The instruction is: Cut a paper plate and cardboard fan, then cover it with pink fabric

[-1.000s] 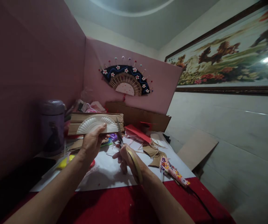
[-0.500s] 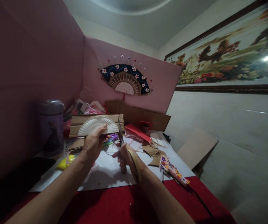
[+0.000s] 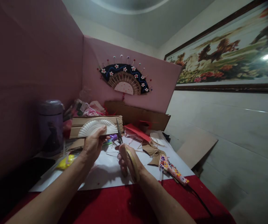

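A white half-round paper plate with a ribbed rim [image 3: 89, 127] is pinched in my left hand [image 3: 95, 141], thumb on its face. My right hand [image 3: 127, 160] is closed on a pair of scissors [image 3: 119, 130], with the dark blades pointing up beside the plate's right end. Whether the blades touch the paper I cannot tell. One gold-coloured handle loop shows over the back of my right hand. Behind the plate stands a piece of corrugated cardboard [image 3: 75, 127].
A floral glue gun [image 3: 172, 169] lies at the right, near cut cardboard pieces [image 3: 153, 152] and red paper [image 3: 138, 132]. A purple flask [image 3: 51, 127] stands left, with a yellow packet [image 3: 66, 161] nearby. A decorated fan [image 3: 124, 76] is on the pink board behind.
The plate has shifted slightly left and down in view. The scissors have moved a little with it, and the fingers of my right hand look more drawn in.
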`<move>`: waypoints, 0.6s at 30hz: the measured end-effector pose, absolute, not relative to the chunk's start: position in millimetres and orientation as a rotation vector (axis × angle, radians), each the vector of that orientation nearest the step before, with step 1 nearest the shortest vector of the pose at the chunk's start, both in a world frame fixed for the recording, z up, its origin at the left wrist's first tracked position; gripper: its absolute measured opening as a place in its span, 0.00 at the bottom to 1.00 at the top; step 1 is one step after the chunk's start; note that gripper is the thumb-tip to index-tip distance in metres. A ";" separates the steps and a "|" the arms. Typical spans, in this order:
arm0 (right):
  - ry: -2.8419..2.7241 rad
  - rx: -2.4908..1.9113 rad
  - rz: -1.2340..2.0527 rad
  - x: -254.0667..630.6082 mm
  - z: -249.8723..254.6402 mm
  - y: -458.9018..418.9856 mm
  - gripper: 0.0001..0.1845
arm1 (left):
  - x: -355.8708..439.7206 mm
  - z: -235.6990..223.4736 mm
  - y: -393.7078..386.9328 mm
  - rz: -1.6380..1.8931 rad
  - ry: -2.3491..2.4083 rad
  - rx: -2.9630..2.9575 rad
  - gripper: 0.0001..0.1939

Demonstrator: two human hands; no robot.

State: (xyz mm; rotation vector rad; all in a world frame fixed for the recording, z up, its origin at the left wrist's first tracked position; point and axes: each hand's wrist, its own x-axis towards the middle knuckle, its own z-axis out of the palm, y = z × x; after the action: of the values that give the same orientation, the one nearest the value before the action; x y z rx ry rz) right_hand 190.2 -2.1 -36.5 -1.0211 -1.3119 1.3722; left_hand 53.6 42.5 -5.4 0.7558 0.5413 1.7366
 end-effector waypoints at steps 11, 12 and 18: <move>-1.261 -1.158 1.347 185.9 -35.0 -6.7 0.28 | 48.9 -6.7 43.9 1.696 0.527 0.786 0.09; -1.266 -1.166 1.342 185.0 -35.5 -7.0 0.28 | 48.3 -7.2 44.7 1.693 0.528 0.788 0.09; -1.293 -1.165 1.256 179.0 -41.6 -11.2 0.30 | 46.5 -8.0 45.3 1.667 0.544 0.780 0.09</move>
State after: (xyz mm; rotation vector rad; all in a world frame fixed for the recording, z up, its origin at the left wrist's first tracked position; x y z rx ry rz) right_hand 179.0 -11.2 -41.6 -1.1649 -1.2933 1.2564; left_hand 46.5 45.3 -8.0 0.7795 0.5441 1.6665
